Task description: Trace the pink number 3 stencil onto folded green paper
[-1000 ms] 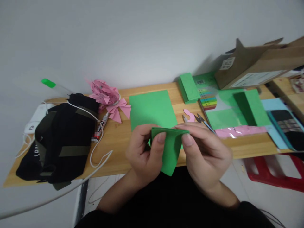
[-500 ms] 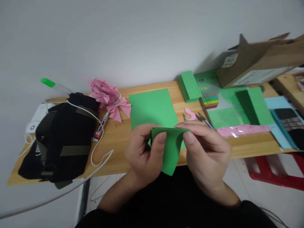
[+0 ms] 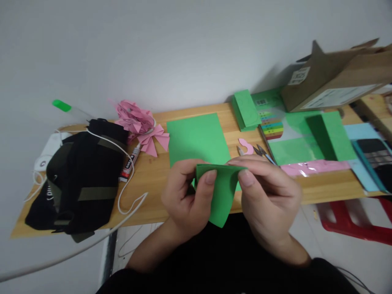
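Observation:
A folded piece of green paper (image 3: 223,196) is held up between my two hands, its folded edge on top and a corner hanging down. My left hand (image 3: 190,196) pinches its left end, thumb on the near face and fingers behind. At the right end my right hand (image 3: 269,200) grips the same edge between thumb and index finger. Behind the hands a flat green sheet (image 3: 197,136) lies on the wooden table (image 3: 153,173). To its right are a pink paper cutout (image 3: 246,145) and small scissors (image 3: 263,152), partly hidden by my right hand.
On the left lie a black bag (image 3: 82,179), a white cable (image 3: 131,214), a glue tube (image 3: 131,163) and folded pink paper pieces (image 3: 134,118). At right are stacked green papers (image 3: 246,110), a paper pack (image 3: 294,145), a folded green strip (image 3: 338,134) and a cardboard box (image 3: 339,77).
My right hand has shifted very slightly to the right along the folded edge. Both hands keep their pinch on the green paper.

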`<control>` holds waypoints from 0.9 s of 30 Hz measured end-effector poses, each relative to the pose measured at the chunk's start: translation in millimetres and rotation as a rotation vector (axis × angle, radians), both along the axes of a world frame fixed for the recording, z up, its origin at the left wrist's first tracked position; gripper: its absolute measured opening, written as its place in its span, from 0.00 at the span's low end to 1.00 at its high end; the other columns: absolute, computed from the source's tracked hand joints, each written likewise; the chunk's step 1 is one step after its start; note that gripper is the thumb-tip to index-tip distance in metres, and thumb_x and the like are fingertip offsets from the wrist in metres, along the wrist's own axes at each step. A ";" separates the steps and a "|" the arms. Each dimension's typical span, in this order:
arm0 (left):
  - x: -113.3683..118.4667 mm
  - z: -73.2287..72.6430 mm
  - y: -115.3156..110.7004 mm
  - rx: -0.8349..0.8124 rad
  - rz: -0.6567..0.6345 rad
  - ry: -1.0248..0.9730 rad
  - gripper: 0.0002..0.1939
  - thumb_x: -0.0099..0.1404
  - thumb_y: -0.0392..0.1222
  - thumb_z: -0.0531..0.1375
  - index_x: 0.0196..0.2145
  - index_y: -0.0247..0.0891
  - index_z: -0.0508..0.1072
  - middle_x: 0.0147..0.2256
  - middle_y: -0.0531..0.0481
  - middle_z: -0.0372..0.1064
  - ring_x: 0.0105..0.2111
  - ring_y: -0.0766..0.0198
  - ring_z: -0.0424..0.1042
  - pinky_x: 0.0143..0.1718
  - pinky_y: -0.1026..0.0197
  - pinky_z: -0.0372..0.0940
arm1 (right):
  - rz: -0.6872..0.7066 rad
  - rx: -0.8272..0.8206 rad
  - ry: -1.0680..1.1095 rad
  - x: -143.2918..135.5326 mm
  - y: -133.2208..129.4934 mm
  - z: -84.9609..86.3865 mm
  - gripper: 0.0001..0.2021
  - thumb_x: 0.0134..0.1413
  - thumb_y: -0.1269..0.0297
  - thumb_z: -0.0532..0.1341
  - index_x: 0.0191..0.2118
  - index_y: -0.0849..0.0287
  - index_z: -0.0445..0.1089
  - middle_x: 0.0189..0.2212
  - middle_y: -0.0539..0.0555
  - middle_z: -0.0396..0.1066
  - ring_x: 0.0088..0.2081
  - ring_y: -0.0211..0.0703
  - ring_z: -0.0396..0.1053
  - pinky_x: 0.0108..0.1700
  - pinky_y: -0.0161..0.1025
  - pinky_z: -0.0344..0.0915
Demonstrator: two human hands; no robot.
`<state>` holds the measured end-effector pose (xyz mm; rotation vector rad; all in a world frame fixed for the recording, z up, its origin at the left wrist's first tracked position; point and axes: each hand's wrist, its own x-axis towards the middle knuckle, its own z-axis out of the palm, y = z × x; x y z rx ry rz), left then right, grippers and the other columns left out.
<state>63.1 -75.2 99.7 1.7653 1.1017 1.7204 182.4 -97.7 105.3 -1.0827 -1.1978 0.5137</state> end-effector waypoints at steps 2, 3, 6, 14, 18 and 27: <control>-0.2 -0.6 -0.5 0.001 0.000 -0.004 0.02 0.68 0.38 0.60 0.38 0.40 0.73 0.29 0.56 0.69 0.26 0.72 0.70 0.29 0.69 0.67 | 0.013 0.010 -0.002 0.1 0.0 0.1 0.08 0.60 0.67 0.63 0.42 0.46 0.77 0.36 0.47 0.79 0.37 0.39 0.76 0.41 0.40 0.74; -0.1 -0.6 -0.8 -0.008 0.000 -0.004 0.02 0.69 0.38 0.60 0.38 0.40 0.73 0.29 0.56 0.69 0.27 0.72 0.70 0.29 0.69 0.67 | 0.016 0.017 -0.001 0.1 0.0 0.0 0.09 0.60 0.67 0.63 0.42 0.47 0.77 0.36 0.47 0.79 0.37 0.38 0.76 0.41 0.40 0.74; 0.3 0.2 -0.5 -0.026 -0.001 -0.005 0.02 0.69 0.38 0.59 0.38 0.41 0.73 0.29 0.56 0.69 0.26 0.73 0.70 0.29 0.70 0.66 | 0.007 0.022 -0.005 0.0 0.2 -0.7 0.09 0.60 0.68 0.63 0.42 0.47 0.77 0.36 0.47 0.79 0.38 0.39 0.76 0.42 0.40 0.74; 2.6 2.6 1.5 -0.008 0.004 -0.023 0.03 0.69 0.41 0.60 0.37 0.42 0.73 0.27 0.55 0.68 0.23 0.70 0.69 0.22 0.65 0.67 | 0.039 0.055 0.008 0.4 1.0 -0.9 0.10 0.58 0.71 0.63 0.43 0.49 0.77 0.36 0.47 0.79 0.37 0.39 0.76 0.40 0.39 0.75; 3.5 2.3 0.1 -0.009 0.009 -0.021 0.03 0.69 0.42 0.60 0.37 0.43 0.73 0.27 0.55 0.68 0.23 0.70 0.69 0.22 0.65 0.66 | 0.037 0.065 0.003 0.5 1.3 -1.3 0.11 0.58 0.72 0.63 0.43 0.49 0.77 0.36 0.47 0.79 0.37 0.38 0.76 0.41 0.38 0.74; 1.1 2.9 -0.2 0.022 -0.004 0.009 0.02 0.68 0.38 0.61 0.36 0.38 0.72 0.28 0.56 0.68 0.25 0.74 0.69 0.26 0.71 0.67 | 0.053 0.078 0.020 1.1 1.1 -1.6 0.11 0.58 0.73 0.63 0.43 0.50 0.78 0.36 0.46 0.79 0.37 0.36 0.76 0.41 0.36 0.74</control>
